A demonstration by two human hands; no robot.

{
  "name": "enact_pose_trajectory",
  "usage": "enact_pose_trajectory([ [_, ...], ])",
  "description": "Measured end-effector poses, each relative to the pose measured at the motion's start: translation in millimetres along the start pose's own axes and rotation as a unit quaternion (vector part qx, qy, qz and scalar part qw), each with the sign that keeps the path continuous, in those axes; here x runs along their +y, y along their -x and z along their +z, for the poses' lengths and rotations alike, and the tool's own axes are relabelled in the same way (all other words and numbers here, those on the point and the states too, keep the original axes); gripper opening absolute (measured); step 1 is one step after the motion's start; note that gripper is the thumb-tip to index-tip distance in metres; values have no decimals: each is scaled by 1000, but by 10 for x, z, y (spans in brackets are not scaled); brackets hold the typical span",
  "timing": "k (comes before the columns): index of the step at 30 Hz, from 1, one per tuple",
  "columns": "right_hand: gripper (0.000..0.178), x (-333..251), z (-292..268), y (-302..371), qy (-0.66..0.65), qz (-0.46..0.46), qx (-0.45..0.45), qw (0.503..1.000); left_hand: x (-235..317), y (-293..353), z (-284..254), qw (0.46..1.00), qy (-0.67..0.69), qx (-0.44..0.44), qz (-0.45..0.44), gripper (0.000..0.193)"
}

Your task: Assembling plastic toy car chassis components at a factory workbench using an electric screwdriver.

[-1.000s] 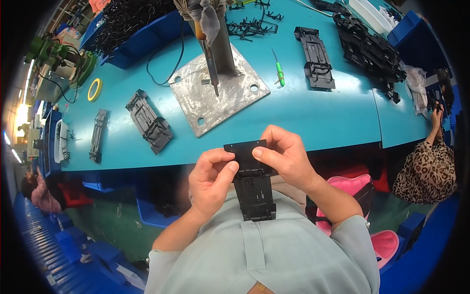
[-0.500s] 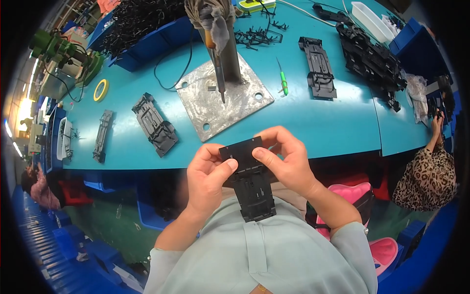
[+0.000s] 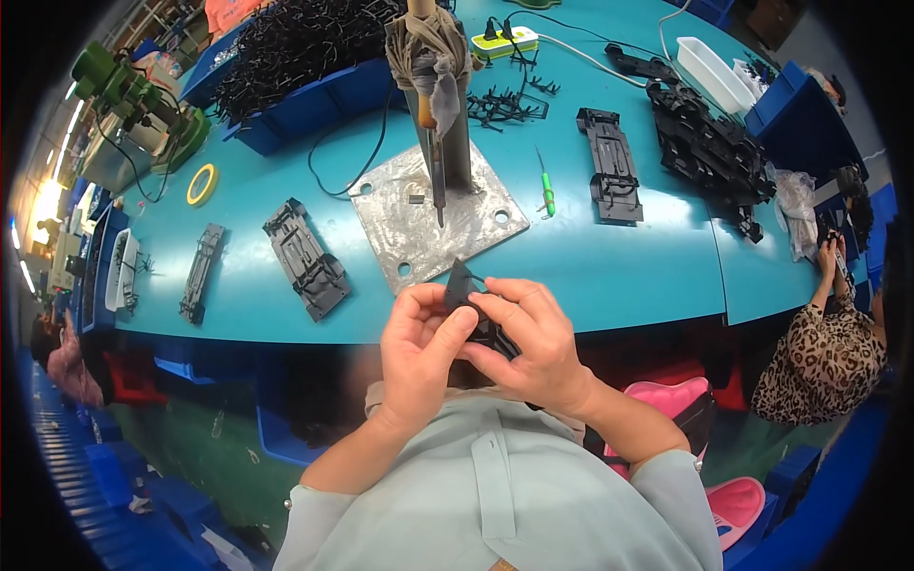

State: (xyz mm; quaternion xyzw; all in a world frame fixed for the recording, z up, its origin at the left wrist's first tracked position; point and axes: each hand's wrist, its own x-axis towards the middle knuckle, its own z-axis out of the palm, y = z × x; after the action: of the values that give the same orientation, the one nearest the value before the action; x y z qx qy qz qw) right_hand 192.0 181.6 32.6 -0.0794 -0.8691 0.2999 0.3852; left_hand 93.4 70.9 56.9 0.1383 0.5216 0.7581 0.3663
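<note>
We hold a black plastic chassis piece (image 3: 460, 282) between both hands, in front of our body at the near edge of the teal worktop (image 3: 628, 276). It is tilted, with one dark corner pointing up past our fingers; much of the rest is hidden by them. Our left hand (image 3: 416, 344) has its grip closed on the piece's left side, thumb toward us. Our right hand (image 3: 535, 344) has its grip closed on the other side, fingers bent over it.

Just beyond our hands we see a bare metal base plate (image 3: 390, 228) with round corner holes. Its post is wrapped in cloth, and a soldering iron (image 3: 438, 181) points down over the plate; we cannot tell whether its tip touches.

Left of the plate we have a wide black chassis (image 3: 307, 262), then a narrower black part (image 3: 202, 274), with a yellow tape roll (image 3: 191, 193) farther back. To the right lie a green-handled screwdriver (image 3: 547, 195), another black chassis (image 3: 614, 169) and a heap of black chassis parts (image 3: 705, 152).
</note>
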Motion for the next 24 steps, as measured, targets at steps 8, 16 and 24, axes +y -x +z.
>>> enact_pose_trajectory([
  [8,23,18,21,175,-433,345,22,833,-182,-59,-203,977,-177,-69,92,36],
  [16,23,36,11,226,-582,413,61,697,-164,-140,-337,987,-32,-86,-130,34],
  [24,26,13,21,218,-504,436,56,744,-173,-202,-395,974,93,-100,-180,30],
])
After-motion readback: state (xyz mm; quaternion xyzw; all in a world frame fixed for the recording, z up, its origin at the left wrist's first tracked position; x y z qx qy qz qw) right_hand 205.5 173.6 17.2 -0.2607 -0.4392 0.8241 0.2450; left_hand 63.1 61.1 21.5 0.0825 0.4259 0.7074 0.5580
